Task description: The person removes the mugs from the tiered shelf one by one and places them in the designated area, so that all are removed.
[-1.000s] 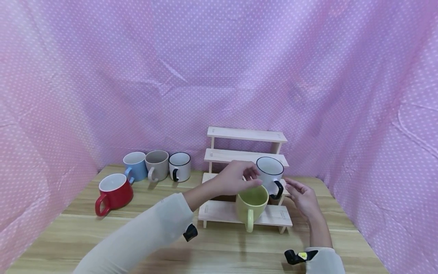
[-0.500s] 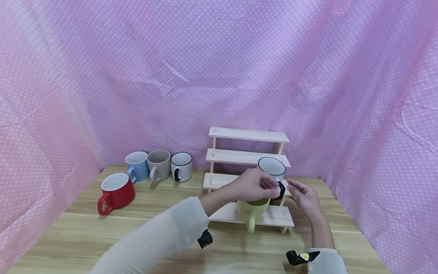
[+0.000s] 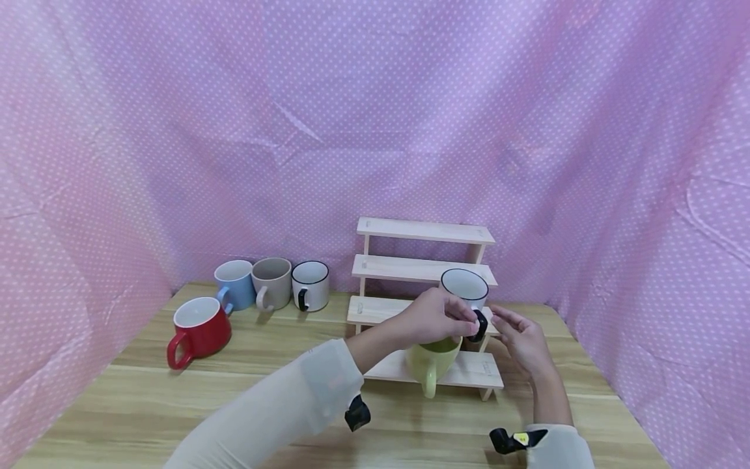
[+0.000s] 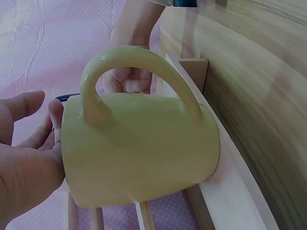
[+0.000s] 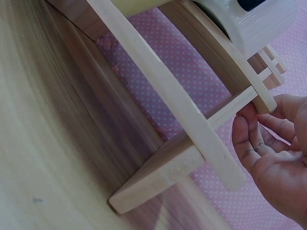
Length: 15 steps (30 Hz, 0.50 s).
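My left hand (image 3: 433, 319) reaches over a pale green mug (image 3: 432, 366) and pinches the black handle (image 3: 482, 324) of a white mug (image 3: 465, 286) with a dark rim. This white mug stands on the second step of a pale wooden tiered stand (image 3: 424, 229). On the lowest step the green mug sits with its handle toward me; it fills the left wrist view and hides most of the white one there. At the right end of the second step, my right hand (image 5: 280, 153) holds the board's tip between curled fingers.
At the left of the wooden table (image 3: 281, 391) stand a red mug (image 3: 206, 333), a light blue mug (image 3: 237, 290), a grey-beige mug (image 3: 275, 286) and another white mug (image 3: 315, 293) with a black handle. A pink dotted cloth (image 3: 375, 130) hangs behind.
My left hand has moved right, from above the green mug to the white mug's handle, and now grips it. The right hand stays at the step's end; the mugs keep their places.
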{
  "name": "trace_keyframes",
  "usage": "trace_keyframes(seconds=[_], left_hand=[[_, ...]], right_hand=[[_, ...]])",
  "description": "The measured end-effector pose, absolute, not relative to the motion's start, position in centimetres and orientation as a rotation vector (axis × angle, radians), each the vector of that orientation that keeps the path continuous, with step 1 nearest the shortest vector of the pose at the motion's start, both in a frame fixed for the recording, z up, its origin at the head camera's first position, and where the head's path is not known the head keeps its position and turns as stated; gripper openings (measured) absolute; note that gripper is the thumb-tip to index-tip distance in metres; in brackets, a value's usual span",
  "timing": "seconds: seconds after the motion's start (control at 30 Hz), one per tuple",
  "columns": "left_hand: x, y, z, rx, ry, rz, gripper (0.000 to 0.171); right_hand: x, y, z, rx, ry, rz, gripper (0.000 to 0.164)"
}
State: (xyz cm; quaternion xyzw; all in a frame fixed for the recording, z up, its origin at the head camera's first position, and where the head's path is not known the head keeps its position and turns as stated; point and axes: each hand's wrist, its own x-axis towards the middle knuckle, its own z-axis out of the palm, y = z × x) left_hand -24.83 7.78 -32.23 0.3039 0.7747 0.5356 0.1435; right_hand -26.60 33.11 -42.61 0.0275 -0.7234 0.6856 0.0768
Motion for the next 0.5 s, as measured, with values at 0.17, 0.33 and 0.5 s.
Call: trace_keyframes(seconds=[0.17,0.33,0.5], left_hand=[[-24.69,7.86,-32.15,0.862,2.245,1.517,0.013],[-24.51,8.01,-32.07,0.856,2.274,1.479,0.015],[-24.41,8.2,-32.05,0.811,2.282,1.461,0.017]], right_hand=[[-26.48,33.01,-42.38,0.072,-2.161,2.07,0.056],[-26.42,33.03,-42.3,0.051,-2.2,2.019,0.054],[-26.48,33.16,-42.46,0.042,-2.243,1.985,0.055]])
